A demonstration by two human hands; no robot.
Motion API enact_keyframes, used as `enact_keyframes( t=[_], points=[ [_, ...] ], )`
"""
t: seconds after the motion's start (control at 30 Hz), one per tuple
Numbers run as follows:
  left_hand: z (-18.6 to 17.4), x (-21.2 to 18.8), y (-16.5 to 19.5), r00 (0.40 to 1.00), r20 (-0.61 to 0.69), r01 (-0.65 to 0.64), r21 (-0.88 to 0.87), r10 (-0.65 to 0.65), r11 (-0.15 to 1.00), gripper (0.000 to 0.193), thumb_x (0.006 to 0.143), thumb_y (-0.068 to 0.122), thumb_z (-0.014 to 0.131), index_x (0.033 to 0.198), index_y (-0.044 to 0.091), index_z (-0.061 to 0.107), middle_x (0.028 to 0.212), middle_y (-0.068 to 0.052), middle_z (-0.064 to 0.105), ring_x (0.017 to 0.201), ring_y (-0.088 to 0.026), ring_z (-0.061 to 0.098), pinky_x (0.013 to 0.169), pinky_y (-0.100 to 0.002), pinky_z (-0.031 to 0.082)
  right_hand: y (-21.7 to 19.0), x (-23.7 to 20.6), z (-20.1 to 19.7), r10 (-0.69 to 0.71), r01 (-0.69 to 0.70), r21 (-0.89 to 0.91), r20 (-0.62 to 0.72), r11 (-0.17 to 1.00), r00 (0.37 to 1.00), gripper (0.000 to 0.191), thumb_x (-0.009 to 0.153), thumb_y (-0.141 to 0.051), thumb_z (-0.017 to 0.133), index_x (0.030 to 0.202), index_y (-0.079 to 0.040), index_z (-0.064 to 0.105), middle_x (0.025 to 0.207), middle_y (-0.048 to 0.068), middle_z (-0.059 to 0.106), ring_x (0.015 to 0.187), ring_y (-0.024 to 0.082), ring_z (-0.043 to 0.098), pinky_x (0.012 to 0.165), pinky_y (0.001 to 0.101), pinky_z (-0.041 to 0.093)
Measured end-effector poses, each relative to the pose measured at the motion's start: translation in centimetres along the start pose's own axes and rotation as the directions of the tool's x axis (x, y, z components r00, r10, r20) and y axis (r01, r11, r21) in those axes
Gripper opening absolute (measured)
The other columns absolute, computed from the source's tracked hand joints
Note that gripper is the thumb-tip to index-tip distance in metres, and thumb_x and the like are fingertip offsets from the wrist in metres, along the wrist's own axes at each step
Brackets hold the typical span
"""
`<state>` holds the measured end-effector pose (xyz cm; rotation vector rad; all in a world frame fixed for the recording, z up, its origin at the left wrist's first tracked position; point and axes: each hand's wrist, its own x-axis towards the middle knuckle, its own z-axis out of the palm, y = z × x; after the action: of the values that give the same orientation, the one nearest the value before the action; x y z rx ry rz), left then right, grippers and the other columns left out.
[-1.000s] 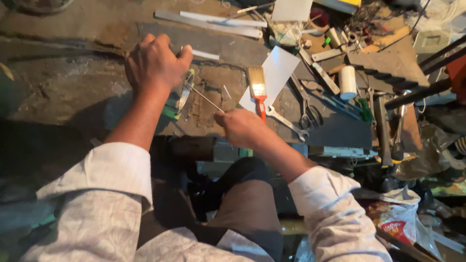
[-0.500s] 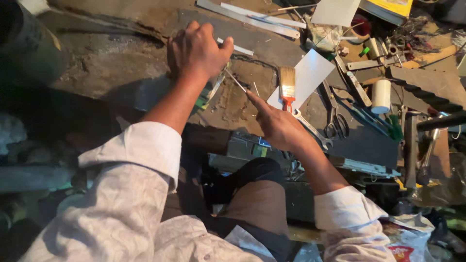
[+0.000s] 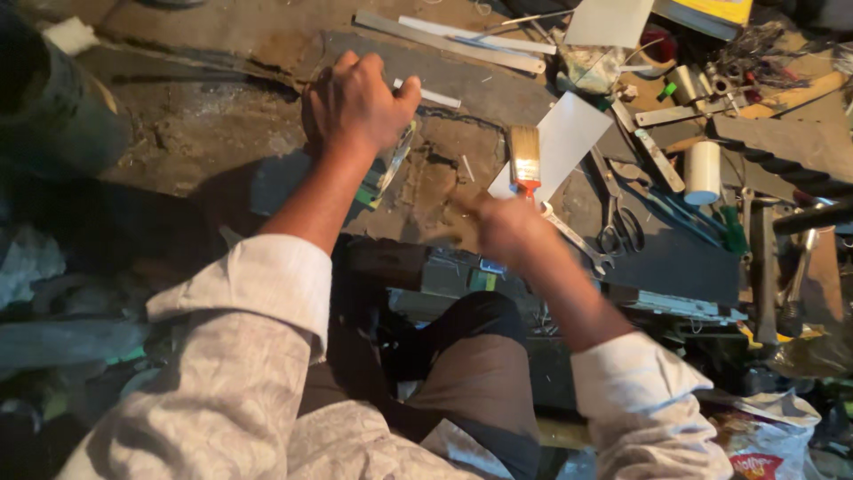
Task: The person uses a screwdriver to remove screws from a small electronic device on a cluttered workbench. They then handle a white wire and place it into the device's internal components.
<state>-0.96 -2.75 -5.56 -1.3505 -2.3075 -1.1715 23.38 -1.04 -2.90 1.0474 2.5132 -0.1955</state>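
left hand [image 3: 360,102] pressing green board [image 3: 384,173] | right hand [image 3: 506,227] blurred | paintbrush [image 3: 526,160] beside

The right hand [image 3: 506,227] has pulled back from the flat green-edged piece [image 3: 391,169] under the left hand [image 3: 355,102]; a second ago it held a thin rod whose tip reached that piece, and now the hand is blurred, lower and nearer the paintbrush [image 3: 526,160], and the rod cannot be made out. The left hand has closed more tightly over the piece.
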Motion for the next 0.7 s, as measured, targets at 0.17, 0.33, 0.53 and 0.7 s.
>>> enact_keyframes(
  t=[0.17,0.33,0.53,0.7],
  points=[
    [1.0,0.0,-0.4,0.996,0.066,0.057,0.017,-0.058,0.998,0.046,0.083,0.054,0.074,0.093,0.009,0.072,0.105,-0.019,0.069,0.100,-0.043,0.065,0.079,-0.061,0.049,1.1,0.6,0.2,-0.117,0.117,-0.011,-0.189,0.993,0.975,0.078,0.081,-0.006,0.054,0.151,-0.039,0.045,0.104,0.012,0.071,0.079,0.036,0.073,0.065,0.0497,0.058],
    [1.4,0.2,-0.6,0.991,0.057,0.124,-0.028,-0.122,0.992,0.046,0.079,0.055,0.071,0.093,0.011,0.073,0.109,-0.016,0.069,0.103,-0.042,0.065,0.085,-0.062,0.048,2.2,2.1,2.6,-0.021,0.026,0.015,-0.246,1.000,0.969,0.076,0.083,-0.006,0.053,0.150,-0.042,0.050,0.098,0.011,0.074,0.079,0.037,0.073,0.066,0.0509,0.057],
    [1.6,0.7,-0.7,0.993,0.006,0.118,0.001,-0.118,0.993,0.050,0.071,0.055,0.072,0.093,0.010,0.074,0.109,-0.021,0.067,0.102,-0.045,0.063,0.084,-0.059,0.049,1.9,3.2,3.7,-0.256,0.237,-0.148,-0.127,0.960,0.958,0.055,0.075,-0.017,0.065,0.129,-0.029,0.064,0.088,0.009,0.075,0.082,0.032,0.073,0.073,0.0471,0.055],
    [2.2,0.8,-1.1,0.991,0.017,0.132,-0.017,-0.132,0.991,0.050,0.076,0.054,0.072,0.094,0.007,0.072,0.108,-0.020,0.068,0.101,-0.044,0.064,0.084,-0.059,0.050,-1.1,0.9,1.8,-0.248,0.225,-0.173,-0.125,0.959,0.960,0.077,0.082,-0.011,0.060,0.157,-0.025,0.046,0.093,0.012,0.072,0.079,0.033,0.071,0.064,0.0487,0.055]
  ],
)
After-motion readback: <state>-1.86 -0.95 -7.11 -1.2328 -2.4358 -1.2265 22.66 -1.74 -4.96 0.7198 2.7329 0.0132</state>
